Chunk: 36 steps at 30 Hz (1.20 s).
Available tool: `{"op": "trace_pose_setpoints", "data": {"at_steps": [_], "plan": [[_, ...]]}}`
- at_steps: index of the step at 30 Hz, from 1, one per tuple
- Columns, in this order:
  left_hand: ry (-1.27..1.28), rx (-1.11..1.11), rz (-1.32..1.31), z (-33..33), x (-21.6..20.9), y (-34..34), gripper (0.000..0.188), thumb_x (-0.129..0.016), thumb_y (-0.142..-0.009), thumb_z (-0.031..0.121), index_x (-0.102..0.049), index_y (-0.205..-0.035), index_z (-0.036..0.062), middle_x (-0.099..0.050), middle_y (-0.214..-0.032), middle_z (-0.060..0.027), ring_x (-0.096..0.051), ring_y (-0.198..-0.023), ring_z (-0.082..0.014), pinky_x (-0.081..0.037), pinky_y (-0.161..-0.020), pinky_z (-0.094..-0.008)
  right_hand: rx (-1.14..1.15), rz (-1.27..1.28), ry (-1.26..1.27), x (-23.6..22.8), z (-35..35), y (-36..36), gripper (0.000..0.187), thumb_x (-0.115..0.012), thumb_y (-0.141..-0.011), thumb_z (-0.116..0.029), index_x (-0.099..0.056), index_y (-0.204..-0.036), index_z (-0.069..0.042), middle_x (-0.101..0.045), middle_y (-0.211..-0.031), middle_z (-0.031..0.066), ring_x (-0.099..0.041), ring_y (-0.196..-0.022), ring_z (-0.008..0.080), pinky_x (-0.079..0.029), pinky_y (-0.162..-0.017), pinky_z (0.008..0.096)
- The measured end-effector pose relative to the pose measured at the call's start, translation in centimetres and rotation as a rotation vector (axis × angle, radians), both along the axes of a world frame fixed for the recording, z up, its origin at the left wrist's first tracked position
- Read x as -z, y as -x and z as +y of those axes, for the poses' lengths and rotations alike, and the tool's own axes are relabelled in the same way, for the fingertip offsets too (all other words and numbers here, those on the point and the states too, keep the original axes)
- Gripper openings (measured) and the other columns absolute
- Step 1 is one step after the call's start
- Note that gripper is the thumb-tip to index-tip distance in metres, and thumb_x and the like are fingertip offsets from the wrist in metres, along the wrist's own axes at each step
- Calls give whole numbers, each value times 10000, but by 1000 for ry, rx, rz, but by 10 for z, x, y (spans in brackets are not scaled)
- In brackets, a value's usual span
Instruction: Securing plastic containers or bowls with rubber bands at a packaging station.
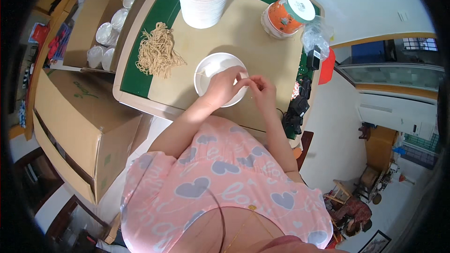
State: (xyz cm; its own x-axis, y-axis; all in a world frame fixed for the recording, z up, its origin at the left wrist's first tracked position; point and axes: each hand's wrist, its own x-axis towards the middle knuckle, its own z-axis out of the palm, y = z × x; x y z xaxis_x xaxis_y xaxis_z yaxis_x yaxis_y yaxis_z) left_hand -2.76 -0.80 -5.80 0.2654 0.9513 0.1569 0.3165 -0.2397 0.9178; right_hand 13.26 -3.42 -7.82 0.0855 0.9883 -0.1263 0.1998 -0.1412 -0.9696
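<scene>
A white round paper tub stands on the table in front of me, its mouth facing up. My left hand reaches over its opening, fingers bent toward the right rim. My right hand meets it just outside that rim, thumb and fingers pinched together. Whatever lies between the fingertips is too small or hidden to make out. A thin pale strand shows inside the tub at its left. Left of the tub lies a tangled heap of beige cords.
At the back stands a tall stack of tubs, orange-printed on top. More orange tubs lean at the back right, near a clear plastic bag. Black devices line the right edge. Cardboard boxes stand at the left.
</scene>
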Motion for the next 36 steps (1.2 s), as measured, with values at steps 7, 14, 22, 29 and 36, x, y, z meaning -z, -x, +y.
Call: {"op": "trace_pose_setpoints", "data": {"at_steps": [7,14,22,29,36], "plan": [[123,67,72,-4,-14,7,189,-624,-815,220,-641,-922,66,-611,-790,-104,-576,-660,-265,-458,-632,-360,47,-79,-30,-11,-2,-5,89,-632,-820,-61,-631,-908,-51,-609,-714,-24,-444,-539,17,-354,-465,199],[168,156,52,-1,-28,3,151,-600,-834,184,-633,-866,41,-578,-757,-89,-530,-623,-183,-426,-593,-305,40,-182,-170,-17,-3,-6,79,-644,-808,-55,-636,-883,-33,-623,-732,16,-497,-553,52,-408,-498,208],[265,109,-52,-3,-28,-5,192,-563,-863,185,-572,-837,-4,-566,-639,-81,-489,-565,-145,-409,-555,-299,38,-130,-135,-24,-17,-3,92,-614,-829,-4,-629,-920,-11,-625,-789,17,-575,-681,65,-467,-628,195],[217,154,-84,-12,-35,-7,187,-547,-865,168,-562,-829,-15,-571,-661,-109,-497,-573,-151,-410,-555,-297,63,-400,-260,-25,-20,-4,120,-624,-792,24,-633,-907,-12,-604,-771,25,-544,-654,77,-453,-585,208],[304,109,-90,-10,-39,-6,171,-510,-866,168,-565,-872,6,-614,-743,-159,-598,-673,-302,-458,-617,-371,107,-338,-294,-25,-22,-3,209,-648,-743,14,-621,-938,-56,-577,-791,50,-528,-636,115,-429,-551,237]]}}
